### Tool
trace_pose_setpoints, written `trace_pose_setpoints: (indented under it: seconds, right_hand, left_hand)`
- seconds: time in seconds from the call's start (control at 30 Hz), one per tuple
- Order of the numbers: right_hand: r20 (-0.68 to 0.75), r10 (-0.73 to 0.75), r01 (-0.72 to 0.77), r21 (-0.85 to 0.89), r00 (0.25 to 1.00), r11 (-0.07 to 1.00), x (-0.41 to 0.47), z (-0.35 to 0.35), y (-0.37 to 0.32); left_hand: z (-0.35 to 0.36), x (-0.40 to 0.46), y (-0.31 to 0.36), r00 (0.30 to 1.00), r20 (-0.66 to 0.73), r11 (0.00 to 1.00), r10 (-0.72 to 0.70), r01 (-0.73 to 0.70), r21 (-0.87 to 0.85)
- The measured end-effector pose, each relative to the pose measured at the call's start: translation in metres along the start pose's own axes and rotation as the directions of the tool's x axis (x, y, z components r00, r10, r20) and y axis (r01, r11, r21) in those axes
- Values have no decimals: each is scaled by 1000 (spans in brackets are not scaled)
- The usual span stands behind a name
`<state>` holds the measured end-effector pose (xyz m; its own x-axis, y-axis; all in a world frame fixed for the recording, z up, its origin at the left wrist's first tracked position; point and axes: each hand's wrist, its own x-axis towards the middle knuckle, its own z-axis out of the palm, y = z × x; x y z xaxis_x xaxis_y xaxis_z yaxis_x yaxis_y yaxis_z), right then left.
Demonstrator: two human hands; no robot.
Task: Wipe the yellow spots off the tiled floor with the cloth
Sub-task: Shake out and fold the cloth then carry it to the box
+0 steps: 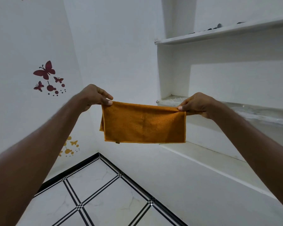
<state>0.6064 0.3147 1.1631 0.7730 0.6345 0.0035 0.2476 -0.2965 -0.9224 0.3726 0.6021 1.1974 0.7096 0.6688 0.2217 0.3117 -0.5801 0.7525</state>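
An orange cloth (144, 124), folded in half, hangs stretched flat in the air in front of me at chest height. My left hand (95, 97) pinches its upper left corner between thumb and fingers. My right hand (198, 105) pinches the upper right corner the same way. Far below lies the white tiled floor (104, 193) with black line borders. No yellow spots show on the part of the floor in view.
White walls meet in a corner straight ahead. Built-in white shelves (219, 35) and a stone ledge (252, 111) fill the right side, with small dark items on the top shelf. Red butterfly stickers (46, 72) and yellow ones (70, 145) decorate the left wall.
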Motion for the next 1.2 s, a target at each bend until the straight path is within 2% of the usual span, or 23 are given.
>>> trace_pose_setpoints:
  seconds: [0.07, 0.13, 0.23, 0.33, 0.4, 0.47, 0.53, 0.67, 0.8, 0.83, 0.9, 0.97, 1.03, 1.2]
  right_hand:
    - [-110, -150, 138, -108, 982, 984, 3, 0, 4]
    - [-207, -291, 241, -238, 934, 941, 5, -1, 5]
    - [-289, -450, 317, -406, 845, 857, 5, -4, 3]
    - [-323, -555, 371, -483, 767, 793, 3, -7, -2]
    - [-317, -531, 383, -423, 786, 821, 1, -10, -3]
    - [-248, -467, 401, -272, 849, 875, -2, -14, -4]
    - [-167, -462, 430, -193, 871, 882, -7, -19, -6]
    - [-184, -507, 435, -323, 842, 840, -13, -22, -9]
    - [-182, -547, 445, -403, 817, 800, -22, -24, -11]
    - [-160, -541, 457, -372, 826, 808, -26, -26, -11]
    - [-93, -507, 486, -181, 857, 855, -34, -30, -10]
    - [-42, -480, 481, 16, 876, 877, -39, -29, -7]
    - [-52, -440, 443, 92, 897, 892, -33, -19, 1]
    - [-129, -245, 265, 165, 961, 950, -12, 23, 35]
  left_hand:
    - [-3, -2, 3, 998, 56, 1000, 13, -14, 17]
    - [-6, -2, 6, 996, 74, 997, 46, -51, 62]
    - [-6, -4, 9, 994, 30, 987, 108, -111, 120]
    - [-4, -5, 6, 981, -51, 972, 188, -178, 153]
    - [-3, -8, 3, 968, -95, 966, 232, -218, 138]
    - [-5, -10, 0, 963, -127, 970, 239, -229, 86]
    - [-7, -13, -3, 966, -135, 975, 220, -216, 49]
    - [-8, -21, -3, 976, -63, 977, 206, -202, 68]
    - [-7, -36, 1, 959, -53, 945, 277, -262, 197]
    - [-8, -40, 2, 956, -52, 943, 288, -273, 192]
    - [-11, -50, 3, 958, -34, 955, 286, -282, 87]
    - [-10, -58, 2, 968, -12, 964, 250, -251, -84]
    - [-1, -65, -1, 982, -12, 957, 191, -189, -221]
    - [42, -63, -32, 996, -48, 967, -79, 64, -247]
